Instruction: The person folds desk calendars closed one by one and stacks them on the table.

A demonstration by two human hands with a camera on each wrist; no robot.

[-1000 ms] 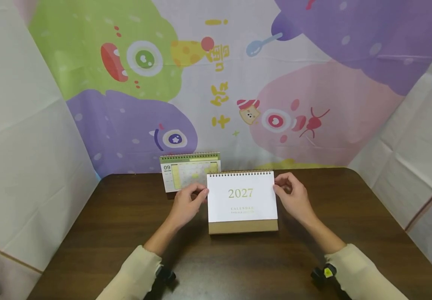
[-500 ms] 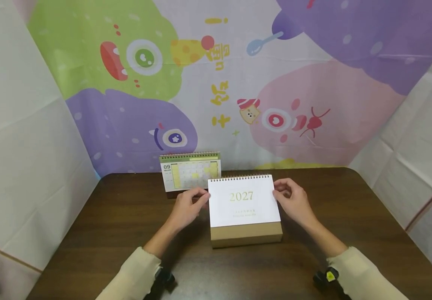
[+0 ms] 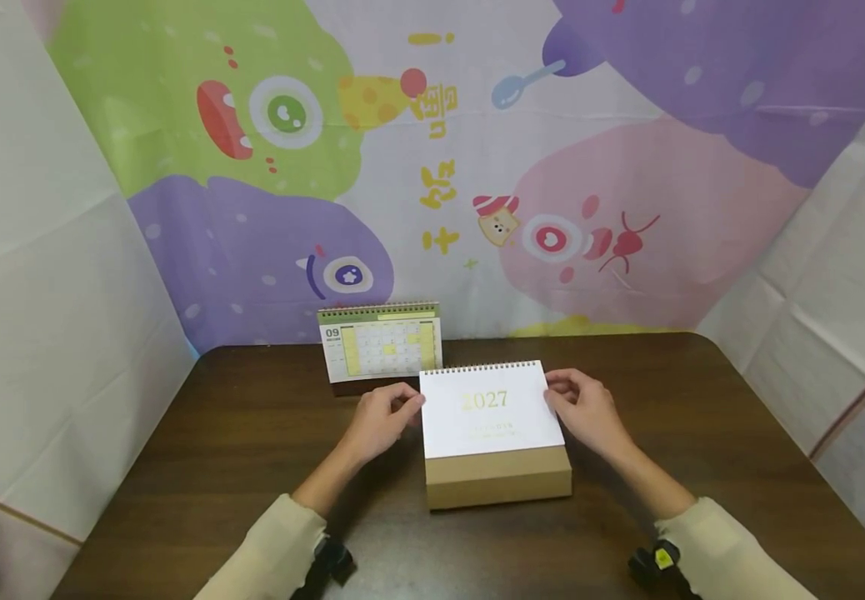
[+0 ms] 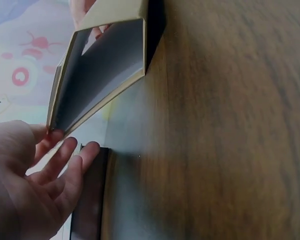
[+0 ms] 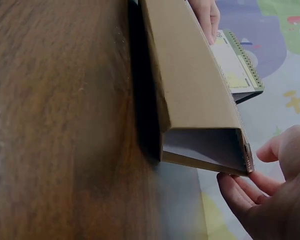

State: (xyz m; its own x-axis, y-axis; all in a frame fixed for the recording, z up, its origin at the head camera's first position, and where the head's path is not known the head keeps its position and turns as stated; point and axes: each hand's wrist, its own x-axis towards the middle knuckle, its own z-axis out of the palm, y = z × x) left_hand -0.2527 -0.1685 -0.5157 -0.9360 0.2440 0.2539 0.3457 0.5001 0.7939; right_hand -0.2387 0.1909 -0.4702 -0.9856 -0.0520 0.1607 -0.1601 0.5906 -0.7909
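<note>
A white desk calendar (image 3: 492, 417) marked 2027, on a brown cardboard stand (image 3: 498, 479), is between my hands over the middle of the table. My left hand (image 3: 380, 421) pinches its upper left corner; in the left wrist view, thumb and forefinger meet at the stand's edge and the other fingers are loosely bent. At the upper right edge my right hand (image 3: 586, 412) holds the other side between thumb and fingers. The stand's hollow inside (image 4: 105, 70) shows from the side. Its cover leans well back. Whether the base touches the table is unclear.
Behind and to the left stands a second desk calendar (image 3: 380, 342), green-topped, showing 09, close to my left fingers. The dark wooden table (image 3: 252, 467) ends at a printed cartoon curtain (image 3: 447, 167). White cloth hangs on both sides.
The 2027 calendar has come toward me and tipped further back, so more of its brown base shows. Both hands moved slightly with it. The green calendar stayed put.
</note>
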